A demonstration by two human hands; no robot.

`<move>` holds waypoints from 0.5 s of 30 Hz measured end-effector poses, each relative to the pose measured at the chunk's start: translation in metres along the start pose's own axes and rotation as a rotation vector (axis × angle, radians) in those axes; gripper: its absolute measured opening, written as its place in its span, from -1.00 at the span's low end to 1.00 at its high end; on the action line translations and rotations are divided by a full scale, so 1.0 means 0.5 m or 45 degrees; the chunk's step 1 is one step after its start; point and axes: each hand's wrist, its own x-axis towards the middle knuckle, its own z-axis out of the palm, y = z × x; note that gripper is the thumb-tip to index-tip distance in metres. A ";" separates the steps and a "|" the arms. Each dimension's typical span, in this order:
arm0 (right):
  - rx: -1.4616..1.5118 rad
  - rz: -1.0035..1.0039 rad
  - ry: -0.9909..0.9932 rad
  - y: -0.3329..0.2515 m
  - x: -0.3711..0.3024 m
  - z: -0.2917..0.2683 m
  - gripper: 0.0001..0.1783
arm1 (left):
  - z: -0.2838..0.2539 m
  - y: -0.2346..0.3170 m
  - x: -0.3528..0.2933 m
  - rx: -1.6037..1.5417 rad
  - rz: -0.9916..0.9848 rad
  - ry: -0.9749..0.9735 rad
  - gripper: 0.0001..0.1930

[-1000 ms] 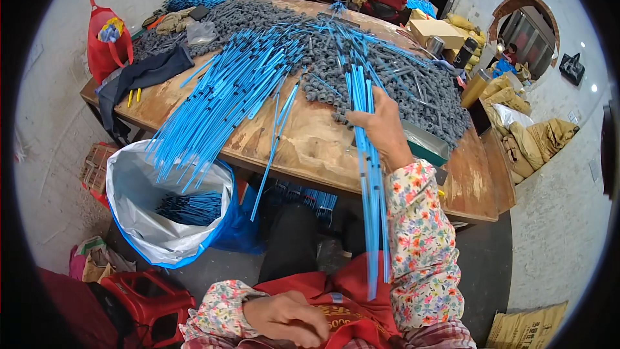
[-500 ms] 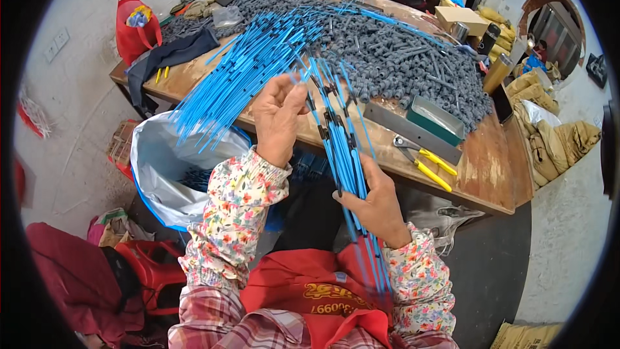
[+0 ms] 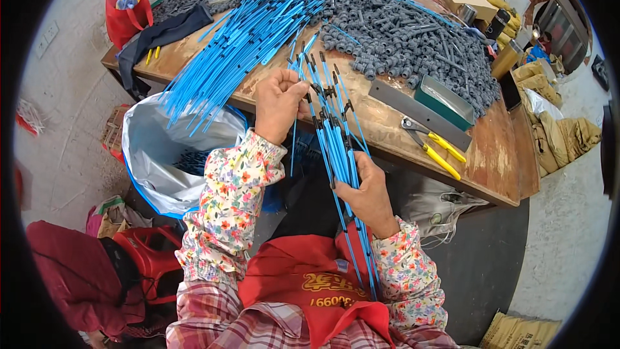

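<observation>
- Judged from the pose, the step in hand is sorting or evening up a bundle of blue rods (image 3: 336, 148) with dark end fittings; the bundle lies mid-view, slanting from 12 toward 5 o'clock.
- The right hand (image 3: 368, 195) has its grip wrapped firmly round the bundle's middle.
- The left hand (image 3: 279, 105), toward 11 o'clock, brings thumb and forefinger close together beside the fittings; I cannot tell whether this grip pinches a rod.
- The next move likely calls for a steady right hold while the left fingertips separate one fitting without tangling its neighbours.
- On the worktop (image 3: 497, 171), loose rods (image 3: 242, 45) spread at 11 o'clock, grey fittings (image 3: 413, 42) heap at 1, and yellow-handled pliers (image 3: 444, 164) rest at 3.
- Hard to make out: the right fingers behind the bundle, how the crowded fittings join, and the shadowed contents of the silver-lined bag (image 3: 145, 161) at 9 o'clock. The worktop's far end is cut off at 12.
</observation>
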 end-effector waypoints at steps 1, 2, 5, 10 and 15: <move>-0.021 -0.003 0.042 0.011 0.003 -0.001 -0.61 | -0.004 -0.005 0.005 0.087 -0.041 -0.043 -0.91; -0.043 -0.006 0.086 0.021 0.005 -0.004 -0.62 | -0.009 -0.011 0.007 0.174 -0.082 -0.089 -0.92; -0.028 0.008 0.110 0.039 0.008 -0.022 -0.66 | -0.034 -0.017 0.006 0.185 -0.192 -0.115 -0.93; 0.431 0.199 0.097 0.011 0.005 -0.063 -0.65 | -0.096 -0.020 0.028 -0.535 -0.438 -0.262 -0.95; 0.368 0.273 0.181 -0.015 -0.006 -0.084 -0.74 | -0.060 0.000 0.007 -0.631 -0.597 -0.118 -0.93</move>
